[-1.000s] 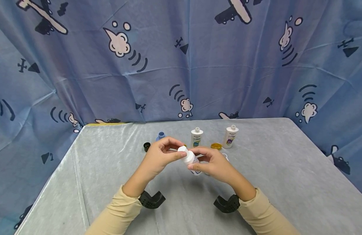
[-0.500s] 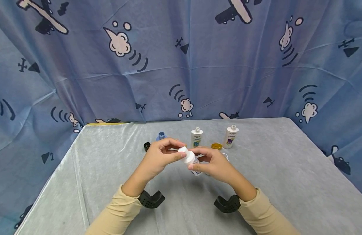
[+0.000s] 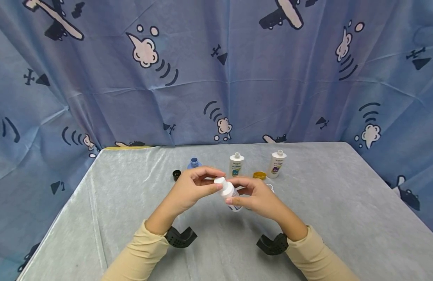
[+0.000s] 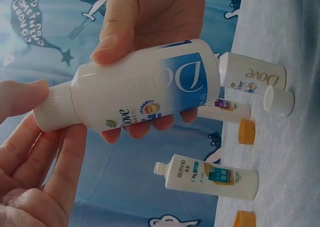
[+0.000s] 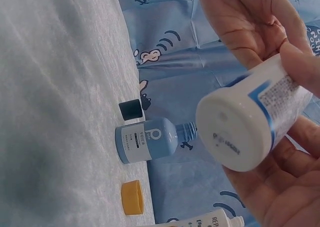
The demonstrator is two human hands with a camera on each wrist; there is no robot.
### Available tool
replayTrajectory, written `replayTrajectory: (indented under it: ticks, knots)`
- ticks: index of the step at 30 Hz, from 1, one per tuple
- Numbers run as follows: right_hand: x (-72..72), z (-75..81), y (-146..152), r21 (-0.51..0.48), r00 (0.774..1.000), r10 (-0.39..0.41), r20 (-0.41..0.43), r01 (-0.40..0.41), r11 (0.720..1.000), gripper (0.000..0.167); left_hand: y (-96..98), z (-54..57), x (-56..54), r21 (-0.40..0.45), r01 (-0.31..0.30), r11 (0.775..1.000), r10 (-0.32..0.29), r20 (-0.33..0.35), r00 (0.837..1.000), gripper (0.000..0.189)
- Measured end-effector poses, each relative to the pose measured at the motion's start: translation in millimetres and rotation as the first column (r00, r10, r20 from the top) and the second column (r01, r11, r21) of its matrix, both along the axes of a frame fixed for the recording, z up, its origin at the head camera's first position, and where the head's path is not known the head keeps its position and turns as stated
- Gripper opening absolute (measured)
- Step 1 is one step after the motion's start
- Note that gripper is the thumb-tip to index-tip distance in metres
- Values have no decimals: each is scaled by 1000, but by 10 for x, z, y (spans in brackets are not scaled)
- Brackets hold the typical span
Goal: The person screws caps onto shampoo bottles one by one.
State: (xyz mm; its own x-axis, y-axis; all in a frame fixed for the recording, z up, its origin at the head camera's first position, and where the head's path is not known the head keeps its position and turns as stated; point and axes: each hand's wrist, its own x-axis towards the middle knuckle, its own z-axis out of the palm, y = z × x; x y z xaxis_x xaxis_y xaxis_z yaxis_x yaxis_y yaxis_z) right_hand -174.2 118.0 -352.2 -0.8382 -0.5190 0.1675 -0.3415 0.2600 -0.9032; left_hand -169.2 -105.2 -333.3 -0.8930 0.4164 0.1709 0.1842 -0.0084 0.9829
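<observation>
We read "Dove" in lg pale letters on the white Dove btl [image 4: 147,89], plus a sm. "Dove" logo; fine print too tiny to make out. It's in midair over the grey table [image 3: 343,218], tilted, cap end twd the L. R hand [image 3: 256,197] grips its body, thumb one side, fingers the other, spread only abt the btl's width; L hand [image 3: 192,187] pinches the white cap [image 4: 56,107] on its top btwn thumb & fingers. Beyond, we see a 2nd Dove btl [image 4: 252,74], gold lettering, w/ a loose cap [image 4: 278,100] by it; REPAND btl [image 4: 212,177], teal lbl, bare threaded neck; purple-lbl btl [image 3: 277,166], brand unclear to us; blue btl [image 5: 150,141], lbl w/ big "P", dark cap [image 5: 131,109] next to it. Curtain [image 3: 97,66] print incl. "WRONG".
</observation>
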Motion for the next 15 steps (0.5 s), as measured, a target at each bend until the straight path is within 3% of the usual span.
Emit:
replayTrajectory:
  ticks: [15]
  knots:
    - [2, 15, 8, 6, 999, -21, 32, 21, 1000, 42, 31, -3, -5, -12, -53, 999, 54, 63, 997, 37]
